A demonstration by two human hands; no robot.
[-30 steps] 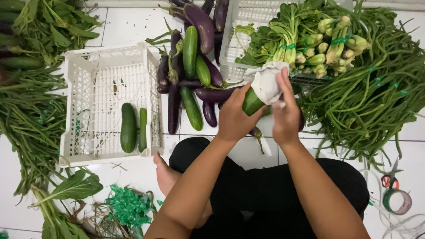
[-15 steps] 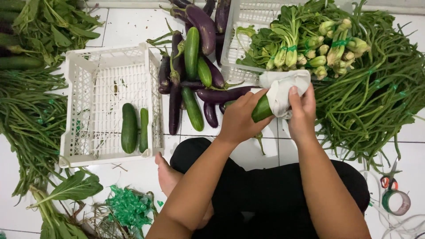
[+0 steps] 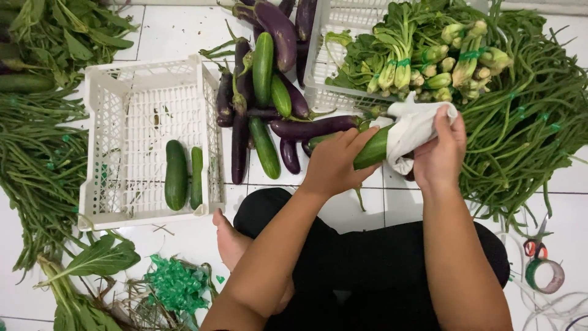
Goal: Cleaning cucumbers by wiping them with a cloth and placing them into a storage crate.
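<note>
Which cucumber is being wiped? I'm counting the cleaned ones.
The cucumber in the left hand, its end wrapped in the white cloth under the right hand. The others lie untouched in the crate or among the eggplants.

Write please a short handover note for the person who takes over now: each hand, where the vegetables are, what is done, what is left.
Left hand: grips the long green cucumber at its lower end.
Right hand: presses the white cloth around the cucumber's upper end.
Things: the white plastic slatted crate, on the left, holds two green cucumbers. A pile of purple eggplants and green cucumbers lies on the white tiled floor ahead.
Done: two cucumbers lie in the crate.
Left: the cucumber in hand is not in the crate; the cucumbers in the pile are untouched.
</note>
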